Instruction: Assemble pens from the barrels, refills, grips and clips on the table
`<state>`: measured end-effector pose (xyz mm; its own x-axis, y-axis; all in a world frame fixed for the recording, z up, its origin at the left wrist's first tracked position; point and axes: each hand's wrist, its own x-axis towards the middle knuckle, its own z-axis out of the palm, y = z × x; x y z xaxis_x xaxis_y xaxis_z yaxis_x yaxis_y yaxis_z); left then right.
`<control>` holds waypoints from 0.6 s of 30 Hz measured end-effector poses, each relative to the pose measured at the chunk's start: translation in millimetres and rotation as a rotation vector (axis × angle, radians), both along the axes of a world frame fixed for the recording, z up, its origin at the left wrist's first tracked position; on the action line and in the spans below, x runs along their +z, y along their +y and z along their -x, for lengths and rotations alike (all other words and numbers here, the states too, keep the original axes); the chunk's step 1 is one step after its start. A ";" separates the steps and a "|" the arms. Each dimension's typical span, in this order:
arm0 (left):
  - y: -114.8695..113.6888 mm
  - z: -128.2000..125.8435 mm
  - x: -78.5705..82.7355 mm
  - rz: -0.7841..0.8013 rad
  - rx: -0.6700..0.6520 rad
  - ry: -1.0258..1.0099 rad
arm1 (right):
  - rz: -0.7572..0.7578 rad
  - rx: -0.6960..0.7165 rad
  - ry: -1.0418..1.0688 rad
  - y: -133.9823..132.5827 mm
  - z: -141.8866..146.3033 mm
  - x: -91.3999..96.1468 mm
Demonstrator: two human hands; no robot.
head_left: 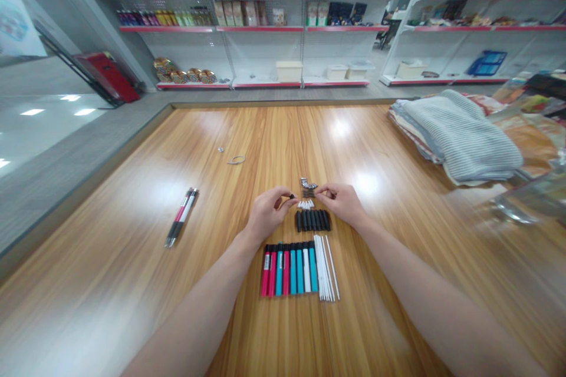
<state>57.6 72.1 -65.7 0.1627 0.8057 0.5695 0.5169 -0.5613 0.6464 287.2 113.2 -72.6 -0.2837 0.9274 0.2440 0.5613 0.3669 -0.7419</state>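
My left hand (269, 211) is closed in a pinch on a small black pen part (292, 196) above the wooden table (132, 283). My right hand (341, 200) is also pinched, its fingertips by a small pile of metal clips and springs (308, 184); what it holds is too small to make out. Between the hands lie small white tips (306, 204) and a row of black pen grips (313, 220). Nearer me sits a row of red, teal and white pen barrels (289, 270) beside several white refills (327, 267).
Three assembled pens (181, 217) lie to the left. A rubber band (236, 159) and a small ring (220, 149) lie farther back. Folded cloth (460, 132) is stacked at the right, with a glass bowl (528, 203) nearby. Stocked shelves (256, 26) line the back wall.
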 end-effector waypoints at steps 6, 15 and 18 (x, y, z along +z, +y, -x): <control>-0.7 -1.3 0.7 0.016 0.009 -0.069 | 0.000 -0.012 0.017 -1.0 -0.1 1.4; 0.7 -0.9 -0.5 0.108 -0.010 -0.251 | 0.000 -0.029 0.037 -0.6 -1.1 2.3; 2.1 -0.9 -0.6 0.136 -0.017 -0.311 | 0.003 -0.026 0.033 -0.1 -1.5 1.0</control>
